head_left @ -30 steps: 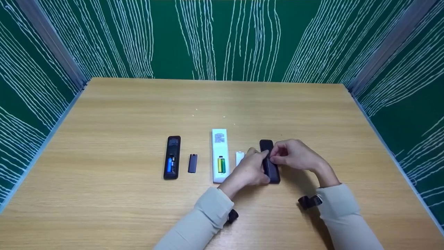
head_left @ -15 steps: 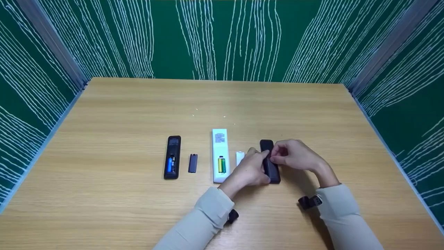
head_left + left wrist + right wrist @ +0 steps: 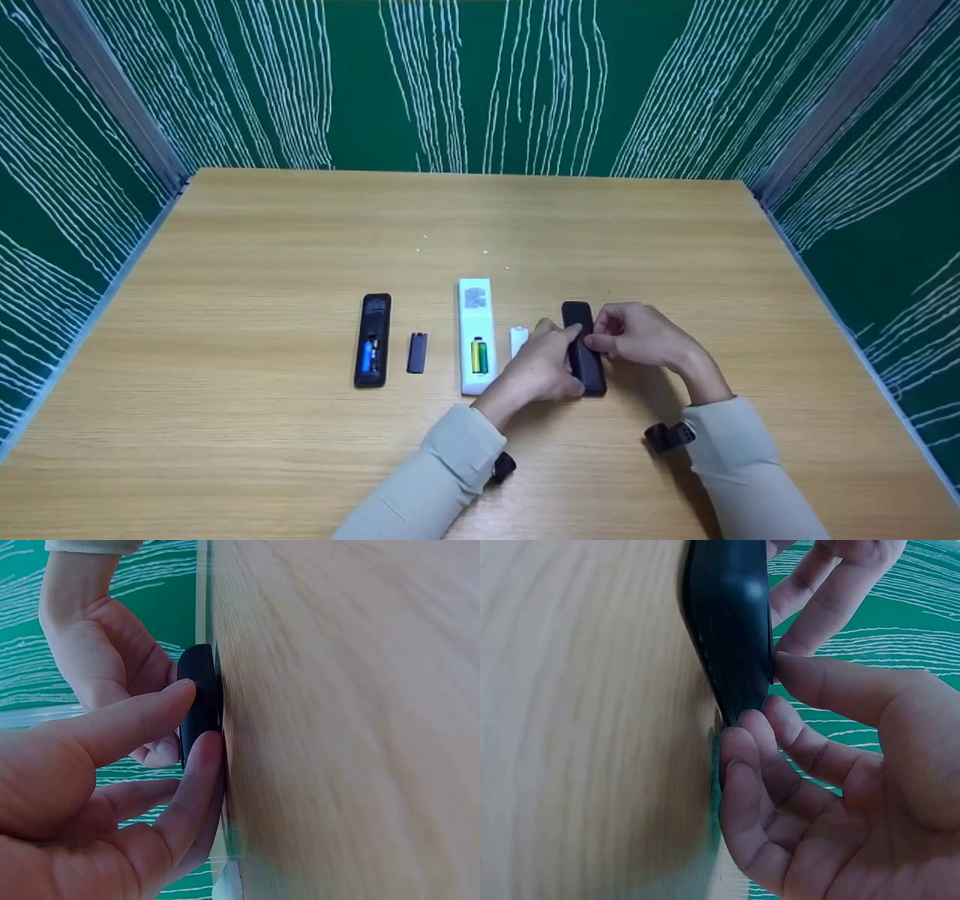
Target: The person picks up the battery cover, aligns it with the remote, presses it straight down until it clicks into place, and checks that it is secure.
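Note:
A black remote control (image 3: 576,311) lies on the table with its back upward. My left hand (image 3: 538,365) grips it from the left, thumb at the near end and fingers by its upper half. From the right, my right hand (image 3: 637,334) has its thumb and bent fingers at the remote's edge. In the right wrist view the right thumb presses the edge of the remote's back (image 3: 731,622), where a thin lip stands out slightly. The left wrist view has the left thumb and fingers on either side of the remote (image 3: 199,709).
A white remote (image 3: 474,322) with a yellow and a green battery stands left of my left hand. Beside it is a white cover (image 3: 518,339), partly hidden. Farther left lie a dark cover (image 3: 417,352) and a black remote (image 3: 373,322) with its battery compartment uncovered. Small white specks dot the table.
My right fingertips have shifted slightly right along the black remote's edge. The left hand and the other things have not moved.

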Demonstrator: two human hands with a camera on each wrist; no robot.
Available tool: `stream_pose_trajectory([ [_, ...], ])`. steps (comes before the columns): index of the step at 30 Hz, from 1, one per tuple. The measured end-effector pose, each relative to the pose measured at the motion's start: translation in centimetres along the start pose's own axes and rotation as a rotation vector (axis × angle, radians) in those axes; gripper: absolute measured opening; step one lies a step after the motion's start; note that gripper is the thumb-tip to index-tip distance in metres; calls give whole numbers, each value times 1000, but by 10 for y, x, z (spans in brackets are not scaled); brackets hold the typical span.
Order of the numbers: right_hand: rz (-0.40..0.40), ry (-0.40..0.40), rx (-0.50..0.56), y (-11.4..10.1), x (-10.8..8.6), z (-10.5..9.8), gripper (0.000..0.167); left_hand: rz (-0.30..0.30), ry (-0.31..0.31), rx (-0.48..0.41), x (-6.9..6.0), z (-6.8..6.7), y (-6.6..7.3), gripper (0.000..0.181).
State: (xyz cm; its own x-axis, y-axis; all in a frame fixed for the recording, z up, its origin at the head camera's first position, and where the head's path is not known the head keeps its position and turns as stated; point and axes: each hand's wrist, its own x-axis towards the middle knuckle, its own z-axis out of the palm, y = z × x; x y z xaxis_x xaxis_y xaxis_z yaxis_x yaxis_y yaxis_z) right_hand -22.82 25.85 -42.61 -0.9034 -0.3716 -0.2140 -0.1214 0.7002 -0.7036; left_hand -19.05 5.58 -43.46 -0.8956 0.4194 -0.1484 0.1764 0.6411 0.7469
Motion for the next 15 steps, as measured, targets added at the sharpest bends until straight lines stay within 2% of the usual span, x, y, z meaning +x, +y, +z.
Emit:
stream_pose_trajectory([
  [6,66,-38,62,-1,-2,-1,23,-7,3,19,0,1,0,96],
  [15,126,-64,52,0,-2,-1,27,-9,3,24,0,0,1,95],
])
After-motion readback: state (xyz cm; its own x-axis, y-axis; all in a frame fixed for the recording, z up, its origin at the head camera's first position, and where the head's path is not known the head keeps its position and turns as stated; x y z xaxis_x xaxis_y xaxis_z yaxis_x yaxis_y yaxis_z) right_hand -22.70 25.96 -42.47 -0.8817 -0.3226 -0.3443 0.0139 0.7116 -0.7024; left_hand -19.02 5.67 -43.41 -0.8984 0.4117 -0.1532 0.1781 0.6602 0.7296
